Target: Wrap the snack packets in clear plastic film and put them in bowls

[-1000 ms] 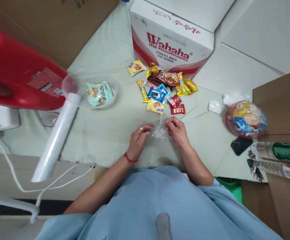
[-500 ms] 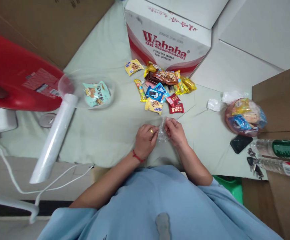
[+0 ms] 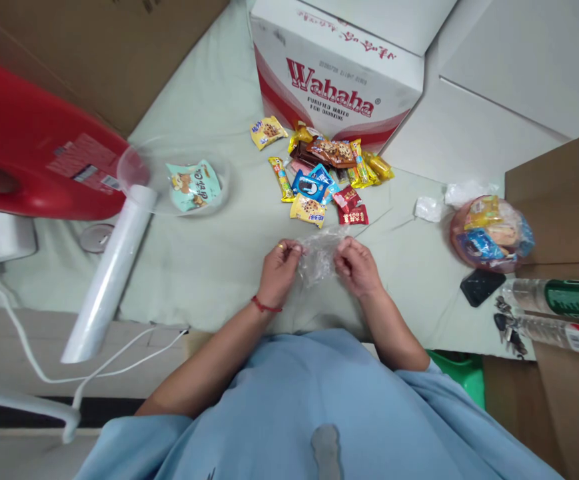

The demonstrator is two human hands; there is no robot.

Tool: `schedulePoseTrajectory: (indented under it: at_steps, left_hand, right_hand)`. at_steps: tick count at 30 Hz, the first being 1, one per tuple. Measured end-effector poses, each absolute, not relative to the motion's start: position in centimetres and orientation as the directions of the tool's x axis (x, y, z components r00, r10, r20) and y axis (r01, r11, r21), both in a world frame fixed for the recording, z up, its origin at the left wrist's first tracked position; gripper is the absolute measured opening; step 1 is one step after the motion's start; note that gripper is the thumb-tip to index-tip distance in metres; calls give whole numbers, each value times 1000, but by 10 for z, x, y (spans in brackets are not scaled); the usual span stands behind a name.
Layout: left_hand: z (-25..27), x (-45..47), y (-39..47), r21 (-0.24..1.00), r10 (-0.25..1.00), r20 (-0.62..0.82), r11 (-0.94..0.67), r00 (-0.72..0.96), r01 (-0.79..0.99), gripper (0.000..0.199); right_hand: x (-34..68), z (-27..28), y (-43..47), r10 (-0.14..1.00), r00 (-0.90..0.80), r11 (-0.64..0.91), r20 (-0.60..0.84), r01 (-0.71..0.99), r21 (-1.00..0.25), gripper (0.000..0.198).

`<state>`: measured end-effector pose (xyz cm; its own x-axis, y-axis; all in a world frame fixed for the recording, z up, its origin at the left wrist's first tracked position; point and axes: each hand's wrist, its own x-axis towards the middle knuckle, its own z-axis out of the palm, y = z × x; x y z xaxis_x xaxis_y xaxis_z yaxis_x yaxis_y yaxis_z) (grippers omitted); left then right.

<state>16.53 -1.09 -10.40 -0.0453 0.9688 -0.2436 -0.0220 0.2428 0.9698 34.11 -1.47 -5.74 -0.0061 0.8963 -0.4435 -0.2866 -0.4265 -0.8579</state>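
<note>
A thin, clear, crinkled plastic bag (image 3: 318,260) is stretched between my two hands above the pale green cloth. My left hand (image 3: 280,272), with a ring and a red wrist cord, pinches its left edge. On the other side my right hand (image 3: 358,267) is closed on the right edge. Just beyond the bag lies a heap of wrapped snacks (image 3: 332,153), with a yellow cookie packet (image 3: 308,209) and a red packet (image 3: 353,215) closest to my hands.
A Wahaha box (image 3: 339,87) stands behind the snacks. To the left are a clear bowl (image 3: 156,200) holding a teal packet, a plastic film roll (image 3: 104,287) and a red jug (image 3: 34,147). On the right are a snack-filled bowl (image 3: 462,257), a phone (image 3: 482,287), keys (image 3: 508,327) and bottles (image 3: 572,298).
My hands have moved apart, the left one shifting leftward. Between them the plastic bag has spread from a narrow bunch into a wider sheet.
</note>
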Motion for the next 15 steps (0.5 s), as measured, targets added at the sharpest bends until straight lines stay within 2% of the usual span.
schedulePoseTrajectory:
  at_steps: [3, 7, 12, 15]
  left_hand:
    - [-105, 153, -7, 949, 946, -300, 283, -125, -136, 26]
    - [-106, 135, 0, 954, 933, -300, 299, -196, -40, 24]
    - [-111, 114, 13, 961, 951, -233, 257, -203, 98, 20]
    - [-114, 105, 21, 955, 968, -212, 235, -136, 181, 19]
  right_hand:
    - [371, -52, -12, 890, 13, -421, -456, -365, -831, 34]
    - [410, -48, -12, 866, 13, -462, -500, -362, -810, 34]
    - [444, -48, -12, 835, 33, -531, -550, -218, -819, 32]
    - [462, -52, -7, 835, 97, -540, -542, -47, -840, 31]
